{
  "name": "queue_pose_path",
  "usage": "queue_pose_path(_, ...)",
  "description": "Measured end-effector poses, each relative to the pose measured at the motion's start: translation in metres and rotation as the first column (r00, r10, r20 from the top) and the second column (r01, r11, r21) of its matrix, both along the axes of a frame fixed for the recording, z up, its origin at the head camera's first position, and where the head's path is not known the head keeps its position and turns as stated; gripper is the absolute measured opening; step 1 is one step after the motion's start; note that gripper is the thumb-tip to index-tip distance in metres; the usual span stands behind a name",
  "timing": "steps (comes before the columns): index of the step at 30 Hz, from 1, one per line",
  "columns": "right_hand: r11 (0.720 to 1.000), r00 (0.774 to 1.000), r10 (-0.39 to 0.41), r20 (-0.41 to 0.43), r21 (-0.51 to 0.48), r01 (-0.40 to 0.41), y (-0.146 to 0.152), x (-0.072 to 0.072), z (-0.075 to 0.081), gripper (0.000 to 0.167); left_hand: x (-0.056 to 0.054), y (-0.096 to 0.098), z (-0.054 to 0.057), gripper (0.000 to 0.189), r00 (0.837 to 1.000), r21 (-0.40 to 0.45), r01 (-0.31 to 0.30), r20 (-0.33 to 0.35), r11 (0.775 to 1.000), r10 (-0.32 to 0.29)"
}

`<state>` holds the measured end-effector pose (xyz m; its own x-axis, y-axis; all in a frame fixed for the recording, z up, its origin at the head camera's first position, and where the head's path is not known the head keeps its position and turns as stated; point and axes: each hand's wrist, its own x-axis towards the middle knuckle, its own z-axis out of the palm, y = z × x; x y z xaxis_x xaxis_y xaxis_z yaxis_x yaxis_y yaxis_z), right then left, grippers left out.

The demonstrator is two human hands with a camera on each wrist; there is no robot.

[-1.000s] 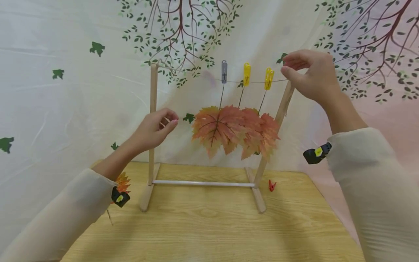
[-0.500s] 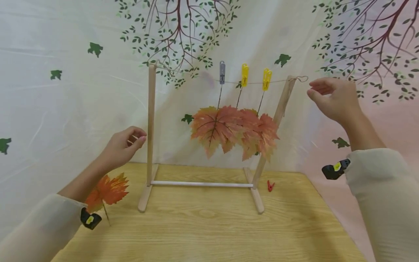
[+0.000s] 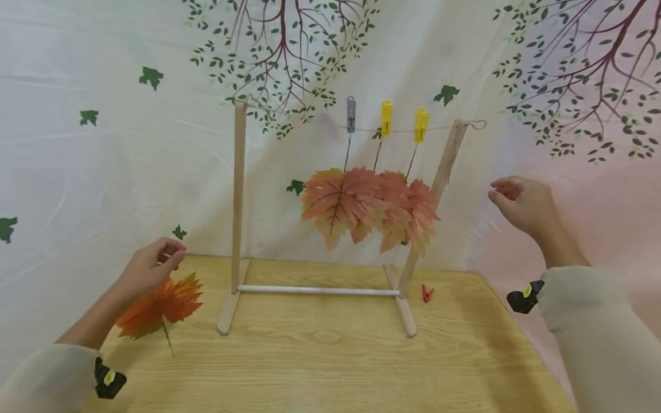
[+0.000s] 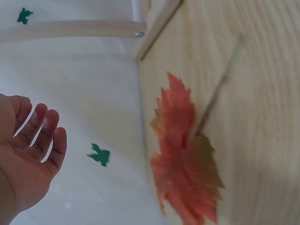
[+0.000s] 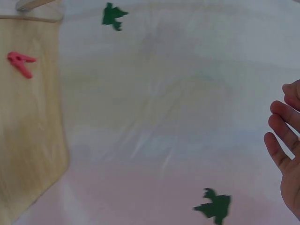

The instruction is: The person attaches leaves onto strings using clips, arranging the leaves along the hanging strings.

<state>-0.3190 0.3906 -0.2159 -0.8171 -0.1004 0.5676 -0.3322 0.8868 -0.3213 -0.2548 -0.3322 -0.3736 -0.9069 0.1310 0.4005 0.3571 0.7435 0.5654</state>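
Head view: from in front of pale wooden rack with white crossbar [image 3: 318,290], facing forward and down, far enough back for whole rack. Left wrist view: left of rack, rolled sideways, close above orange-red maple-shaped leaf [image 4: 176,157] on light wood-grain surface [image 4: 265,140]. Right wrist view: right of rack, rolled sideways, mostly facing pale printed backdrop cloth [image 5: 164,89]; red V-shaped plastic clip [image 5: 19,63] farther off. Head shares leaf with left wrist, clip with right.
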Motion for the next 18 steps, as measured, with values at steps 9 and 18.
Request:
queue_pose_path(9, 1.0, 0.994, 0.014, 0.113, -0.015, -0.012, 0.004, -0.008, -0.057, 0.033, 0.004, -0.034, -0.036, 0.032, 0.996, -0.025, -0.039, 0.076, 0.999, 0.041)
queue_pose_path(18, 0.997, 0.987, 0.029, 0.158, -0.078, -0.017, 0.002, -0.016, -0.133, 0.026, 0.011, -0.052, -0.058, 0.025, 0.992, -0.121, 0.018, 0.125, 0.993, -0.003)
